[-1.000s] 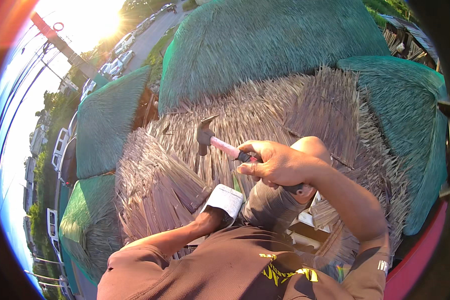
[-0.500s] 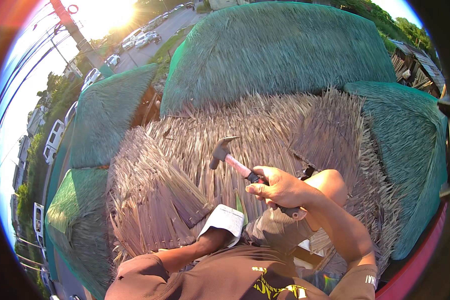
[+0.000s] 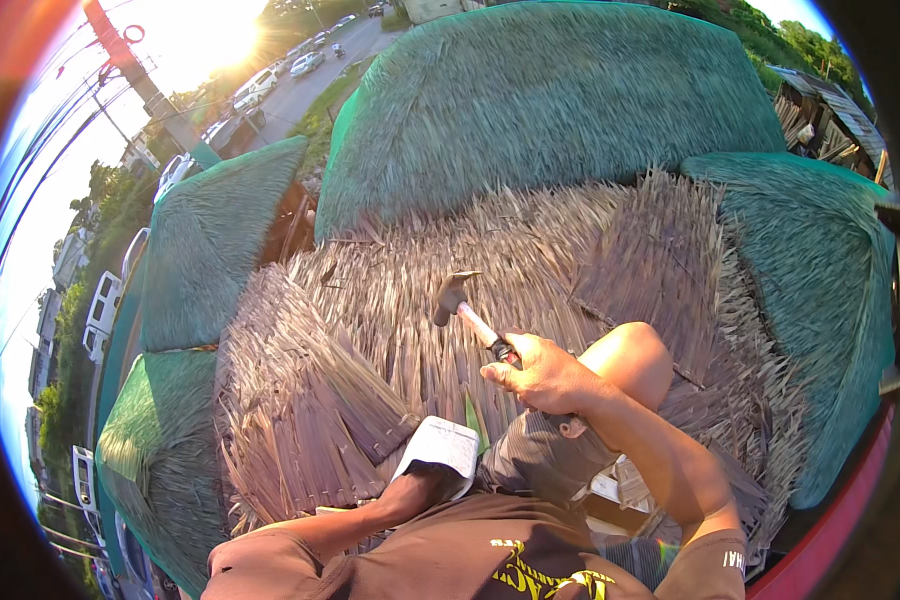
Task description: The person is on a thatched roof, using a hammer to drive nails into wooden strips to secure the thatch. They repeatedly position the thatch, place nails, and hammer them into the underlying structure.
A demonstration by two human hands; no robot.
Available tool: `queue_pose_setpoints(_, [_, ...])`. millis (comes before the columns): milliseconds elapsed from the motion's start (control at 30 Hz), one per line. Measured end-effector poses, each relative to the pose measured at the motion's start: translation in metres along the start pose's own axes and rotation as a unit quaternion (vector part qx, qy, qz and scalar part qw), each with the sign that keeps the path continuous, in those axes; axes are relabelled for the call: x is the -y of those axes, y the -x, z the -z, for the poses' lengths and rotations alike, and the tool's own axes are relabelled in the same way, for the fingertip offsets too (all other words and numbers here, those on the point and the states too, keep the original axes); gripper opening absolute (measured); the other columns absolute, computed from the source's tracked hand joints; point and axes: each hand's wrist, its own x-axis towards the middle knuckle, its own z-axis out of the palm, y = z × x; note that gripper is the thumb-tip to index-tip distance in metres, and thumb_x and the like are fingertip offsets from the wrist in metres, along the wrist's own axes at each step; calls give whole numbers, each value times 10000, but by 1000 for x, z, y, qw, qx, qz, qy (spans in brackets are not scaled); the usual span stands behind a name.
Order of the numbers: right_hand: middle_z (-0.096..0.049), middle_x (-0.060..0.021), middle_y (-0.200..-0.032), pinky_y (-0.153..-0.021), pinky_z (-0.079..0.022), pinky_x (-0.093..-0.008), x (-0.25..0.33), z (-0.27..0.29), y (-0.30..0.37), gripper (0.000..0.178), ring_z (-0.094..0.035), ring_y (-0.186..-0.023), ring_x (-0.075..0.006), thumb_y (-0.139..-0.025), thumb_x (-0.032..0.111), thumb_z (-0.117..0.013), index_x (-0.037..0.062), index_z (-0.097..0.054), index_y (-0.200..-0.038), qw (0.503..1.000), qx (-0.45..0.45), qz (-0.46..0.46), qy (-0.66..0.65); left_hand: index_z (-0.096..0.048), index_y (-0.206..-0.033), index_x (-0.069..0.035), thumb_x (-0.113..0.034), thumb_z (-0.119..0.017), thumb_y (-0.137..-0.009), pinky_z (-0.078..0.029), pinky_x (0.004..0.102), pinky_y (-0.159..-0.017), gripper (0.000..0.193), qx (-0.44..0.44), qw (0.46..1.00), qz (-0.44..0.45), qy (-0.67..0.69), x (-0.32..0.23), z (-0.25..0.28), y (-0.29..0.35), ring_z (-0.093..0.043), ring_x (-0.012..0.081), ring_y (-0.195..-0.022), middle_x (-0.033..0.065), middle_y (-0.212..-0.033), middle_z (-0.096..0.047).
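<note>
My right hand is closed round the dark grip of a claw hammer, whose head is up and away to the left over the thatch. The handle is pale pink above the grip. My left hand reaches in under a white, stiff-looking piece, perhaps a container or a cover. Its fingers are hidden there. Dry thatch slopes in front of me, with several loose-edged leaf panels at the left. My bent knee is just beyond my right forearm.
Green net-covered thatched roofs surround the bare thatch, with smaller ones at the left and right. A utility pole with wires rises at the far left. Parked vehicles stand below. A green leaf lies by the white piece.
The hammer and my right hand have shifted only slightly, still in the same grip. My knee has moved a little to the left. The view has tilted slightly.
</note>
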Motion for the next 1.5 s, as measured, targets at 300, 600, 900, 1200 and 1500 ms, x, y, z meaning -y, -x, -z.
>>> queue_pose_setpoints(300, [-602, -51, -813, -470, -489, -266, 7, 11, 18, 261, -568, -552, -96, -1010, 249, -620, 36, -518, -1122, 967, 0, 0, -255, -650, -1036, -17, -114, -731, -888, -572, 333, -698, 194, 9, 976, 73, 204, -21, 75, 25, -706, 212, -768, 111, -905, -699])
queue_pose_setpoints(600, [-685, -176, -1166, -1057, -467, -493, 23, 36, 42, 259, -592, -1253, -369, -1068, 327, -441, 102, -566, -1089, 697, -59, 240, -673, -600, -992, -35, -82, -632, -972, -523, 275, -677, 61, -215, 858, -125, 449, -172, 183, -149, -627, 112, -753, 50, -872, -658])
queue_pose_setpoints(900, [-674, -95, -964, -1040, -461, -508, -63, 74, 109, 419, -602, -1189, -342, -1037, 396, -455, 94, -624, -801, 500, -246, 396, -730, -635, -979, 3, 33, -641, -872, -553, 253, -715, 111, -24, 950, -266, 164, -309, 132, -256, -665, 78, -782, 36, -881, -702])
queue_pose_setpoints(1200, [-661, -127, -875, -1033, -472, -542, -167, 61, 162, 483, -602, -1195, -336, -1042, 454, -423, 104, -557, -736, 313, -356, 463, -750, -653, -993, -10, -26, -697, -870, -543, 279, -687, 131, 113, 918, -370, 85, -363, 20, -292, -696, 111, -757, 95, -789, -722])
queue_pose_setpoints(1500, [-677, -115, -819, -781, -594, -417, -266, 37, 217, 478, -645, -1051, -322, -1011, 439, -449, 99, -559, -694, 248, -475, 509, -673, -730, -1058, -21, 6, -708, -880, -548, 273, -700, 182, 259, 875, -378, 159, -376, -105, -328, -695, 147, -757, 103, -865, -726])
